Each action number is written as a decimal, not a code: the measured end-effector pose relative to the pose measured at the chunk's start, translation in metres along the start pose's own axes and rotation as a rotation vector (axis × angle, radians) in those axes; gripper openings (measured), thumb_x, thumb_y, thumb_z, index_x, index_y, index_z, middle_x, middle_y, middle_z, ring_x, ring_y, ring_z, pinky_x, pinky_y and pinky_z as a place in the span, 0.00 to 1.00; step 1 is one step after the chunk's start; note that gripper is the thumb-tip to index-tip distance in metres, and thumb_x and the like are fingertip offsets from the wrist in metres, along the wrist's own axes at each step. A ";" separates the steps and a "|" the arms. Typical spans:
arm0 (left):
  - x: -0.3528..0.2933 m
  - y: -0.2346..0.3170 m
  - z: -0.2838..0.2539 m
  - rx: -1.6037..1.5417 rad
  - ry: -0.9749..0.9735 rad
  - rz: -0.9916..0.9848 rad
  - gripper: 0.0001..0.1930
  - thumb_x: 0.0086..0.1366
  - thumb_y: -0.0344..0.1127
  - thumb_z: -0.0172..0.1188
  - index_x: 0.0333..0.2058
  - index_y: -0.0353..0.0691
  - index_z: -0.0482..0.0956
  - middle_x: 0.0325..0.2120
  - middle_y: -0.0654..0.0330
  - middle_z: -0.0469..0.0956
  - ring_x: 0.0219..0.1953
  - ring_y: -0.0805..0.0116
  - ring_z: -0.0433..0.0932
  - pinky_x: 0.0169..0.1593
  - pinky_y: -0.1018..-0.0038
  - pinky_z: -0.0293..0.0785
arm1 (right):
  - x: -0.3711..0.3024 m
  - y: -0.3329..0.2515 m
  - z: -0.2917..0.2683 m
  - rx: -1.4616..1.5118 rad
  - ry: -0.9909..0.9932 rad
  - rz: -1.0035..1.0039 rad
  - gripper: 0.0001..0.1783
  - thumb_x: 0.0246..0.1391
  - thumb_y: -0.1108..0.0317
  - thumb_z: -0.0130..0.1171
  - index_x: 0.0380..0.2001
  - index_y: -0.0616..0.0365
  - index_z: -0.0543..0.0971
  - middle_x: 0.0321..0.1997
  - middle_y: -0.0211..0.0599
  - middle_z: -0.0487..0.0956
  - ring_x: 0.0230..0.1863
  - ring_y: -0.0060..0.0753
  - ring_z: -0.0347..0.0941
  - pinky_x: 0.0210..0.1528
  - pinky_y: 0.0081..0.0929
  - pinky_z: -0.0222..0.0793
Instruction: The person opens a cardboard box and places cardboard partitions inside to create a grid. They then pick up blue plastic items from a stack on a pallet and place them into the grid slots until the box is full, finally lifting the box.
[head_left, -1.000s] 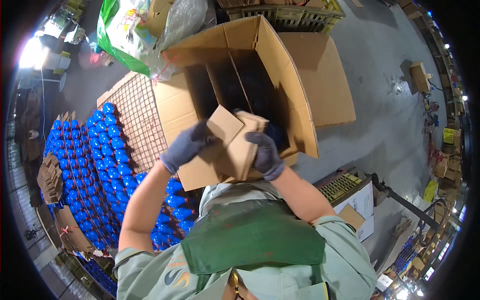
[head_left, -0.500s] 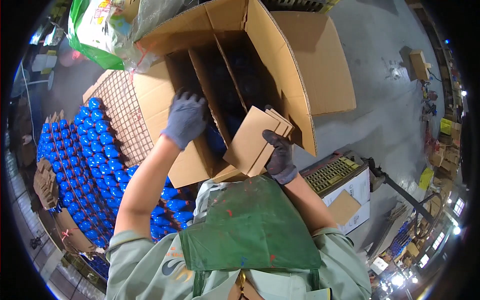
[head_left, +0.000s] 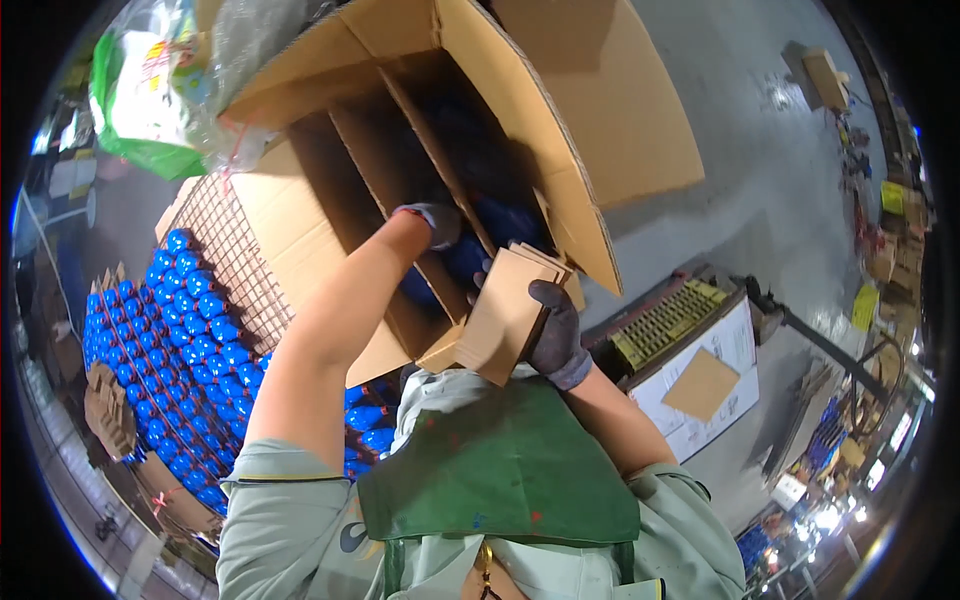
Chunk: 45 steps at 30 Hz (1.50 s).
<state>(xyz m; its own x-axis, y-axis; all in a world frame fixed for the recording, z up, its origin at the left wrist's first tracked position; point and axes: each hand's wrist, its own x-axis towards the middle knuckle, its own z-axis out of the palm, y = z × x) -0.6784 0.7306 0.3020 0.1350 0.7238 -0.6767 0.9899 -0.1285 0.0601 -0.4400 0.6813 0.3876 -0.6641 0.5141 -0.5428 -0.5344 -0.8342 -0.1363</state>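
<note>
Blue bottles (head_left: 195, 290): rows of them at the left, outside the box, so plenty look unpacked.
Brown grid (head_left: 235, 238): lies flat between the bottles and the box.
Open box (head_left: 515, 95): in front of the person, flaps spread; blue shapes show dimly inside, so it seems partly filled, though how full is too dark to judge.
Dividers (head_left: 357, 160): two stand upright in the box, making three compartments; that much is in place.
Left hand (head_left: 440, 225): gloved, down in the middle compartment; its fingers are hidden, so I cannot tell their state.
Cardboard pieces (head_left: 505, 305): a stack at the box's near edge, apparently not yet placed.
Right hand (head_left: 558, 338): gloved, fingers closed around that stack.
</note>
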 end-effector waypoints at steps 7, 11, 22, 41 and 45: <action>-0.121 0.017 -0.090 -0.640 0.173 0.144 0.23 0.61 0.53 0.63 0.45 0.40 0.79 0.33 0.47 0.82 0.38 0.45 0.81 0.42 0.57 0.77 | 0.016 0.019 -0.025 -0.217 0.131 -0.236 0.17 0.60 0.69 0.57 0.51 0.63 0.76 0.48 0.39 0.80 0.51 0.40 0.78 0.55 0.41 0.75; -0.071 0.000 -0.118 -0.221 0.525 0.187 0.15 0.64 0.44 0.59 0.42 0.39 0.80 0.34 0.50 0.83 0.40 0.47 0.81 0.44 0.56 0.76 | 0.009 0.006 0.027 0.102 0.114 -0.078 0.25 0.57 0.64 0.60 0.55 0.63 0.73 0.51 0.46 0.78 0.54 0.44 0.76 0.60 0.40 0.72; -0.017 0.029 -0.088 -0.526 0.630 0.324 0.23 0.65 0.36 0.57 0.57 0.35 0.75 0.48 0.49 0.79 0.55 0.56 0.74 0.61 0.65 0.68 | -0.014 0.014 -0.065 -0.696 0.190 -0.342 0.23 0.66 0.65 0.53 0.60 0.64 0.70 0.59 0.42 0.77 0.59 0.38 0.74 0.62 0.37 0.71; -0.285 -0.204 0.439 -1.422 1.412 -1.364 0.42 0.61 0.49 0.68 0.68 0.39 0.59 0.62 0.48 0.67 0.65 0.54 0.64 0.67 0.62 0.60 | 0.180 0.191 0.128 -2.426 -0.733 -0.863 0.23 0.45 0.62 0.64 0.48 0.45 0.80 0.58 0.38 0.74 0.63 0.51 0.64 0.68 0.51 0.53; -0.303 -0.198 0.474 -0.909 0.267 -1.927 0.55 0.48 0.61 0.73 0.70 0.56 0.53 0.60 0.41 0.66 0.62 0.37 0.64 0.65 0.51 0.63 | 0.186 0.198 0.131 -2.579 -0.688 -0.809 0.21 0.44 0.65 0.63 0.46 0.46 0.80 0.57 0.38 0.74 0.61 0.52 0.64 0.66 0.52 0.54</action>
<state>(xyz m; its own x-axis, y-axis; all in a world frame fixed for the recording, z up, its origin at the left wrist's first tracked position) -0.9361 0.2160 0.1474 -0.8824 -0.4145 -0.2227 -0.4027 0.9100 -0.0981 -0.7377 0.6379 0.3684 -0.9767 0.2049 0.0644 0.1727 0.9274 -0.3319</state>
